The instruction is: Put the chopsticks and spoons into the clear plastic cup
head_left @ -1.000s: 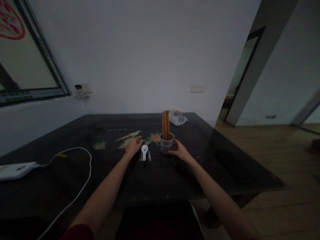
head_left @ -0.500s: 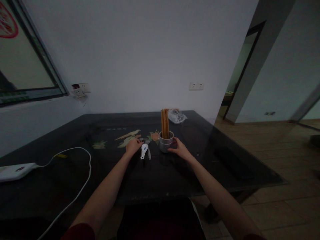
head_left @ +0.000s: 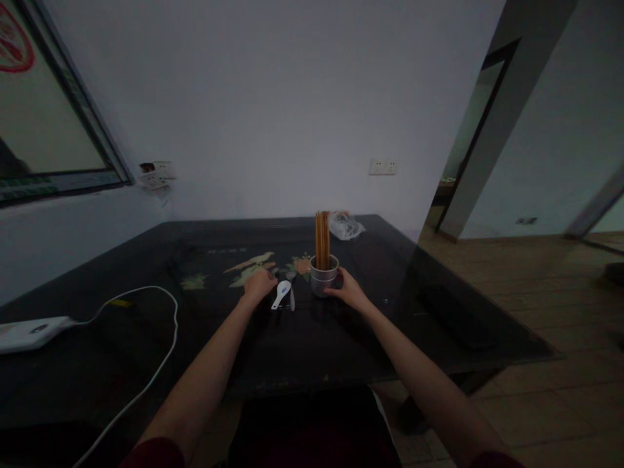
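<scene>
1. Looking down from the head view: the right hand point(head_left: 348, 292) grasps the metal cup point(head_left: 324, 278) from its 3 o'clock side; the cup stands upright on the dark table point(head_left: 341, 344), with chopsticks point(head_left: 322, 239) upright inside it.
2. At the cup's 9 o'clock the left hand point(head_left: 258, 284) rests on the table, fingertips at the white spoon point(head_left: 281, 294); I cannot tell whether it grips the spoon; a metal spoon point(head_left: 291, 296) lies between white spoon and cup.
3. A plastic bag point(head_left: 345, 225) sits at the cup's 1 o'clock; a white cable point(head_left: 160, 338) curls at 8 o'clock.

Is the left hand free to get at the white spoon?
Probably yes: the left hand rests right beside the white spoon, nothing between them; the right hand holds the metal cup.
</scene>
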Demonstrator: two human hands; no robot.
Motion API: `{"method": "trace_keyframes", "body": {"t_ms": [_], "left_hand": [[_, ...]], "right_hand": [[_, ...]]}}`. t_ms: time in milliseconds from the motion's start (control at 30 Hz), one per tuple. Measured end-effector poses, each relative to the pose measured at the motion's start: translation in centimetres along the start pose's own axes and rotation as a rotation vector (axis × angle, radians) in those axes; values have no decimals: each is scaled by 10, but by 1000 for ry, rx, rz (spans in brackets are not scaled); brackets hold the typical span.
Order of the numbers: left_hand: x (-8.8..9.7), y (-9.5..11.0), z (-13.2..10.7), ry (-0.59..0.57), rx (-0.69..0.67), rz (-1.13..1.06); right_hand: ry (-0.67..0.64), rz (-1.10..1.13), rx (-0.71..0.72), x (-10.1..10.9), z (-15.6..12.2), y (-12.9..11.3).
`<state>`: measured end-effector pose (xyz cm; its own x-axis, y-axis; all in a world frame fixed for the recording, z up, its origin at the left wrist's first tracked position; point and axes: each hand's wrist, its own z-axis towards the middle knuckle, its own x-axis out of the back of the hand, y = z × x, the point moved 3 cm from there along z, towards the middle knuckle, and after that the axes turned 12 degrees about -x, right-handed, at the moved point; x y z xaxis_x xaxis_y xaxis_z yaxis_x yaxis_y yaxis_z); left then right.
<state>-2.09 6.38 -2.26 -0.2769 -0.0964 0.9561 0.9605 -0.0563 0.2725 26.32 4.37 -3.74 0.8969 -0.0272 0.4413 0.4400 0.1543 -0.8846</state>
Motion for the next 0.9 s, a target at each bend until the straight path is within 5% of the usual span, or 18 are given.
{"method": "trace_keyframes", "body": {"t_ms": [367, 600, 900], "left_hand": [[0, -30, 9, 74, 7, -197], [5, -34, 9, 65, -7, -737], [41, -28, -7, 135, 4, -935]], "right_hand": [[-42, 17, -7, -4, -2, 0], [-24, 19, -1, -4, -3, -2], [-20, 42, 23, -8, 0, 3]]}}
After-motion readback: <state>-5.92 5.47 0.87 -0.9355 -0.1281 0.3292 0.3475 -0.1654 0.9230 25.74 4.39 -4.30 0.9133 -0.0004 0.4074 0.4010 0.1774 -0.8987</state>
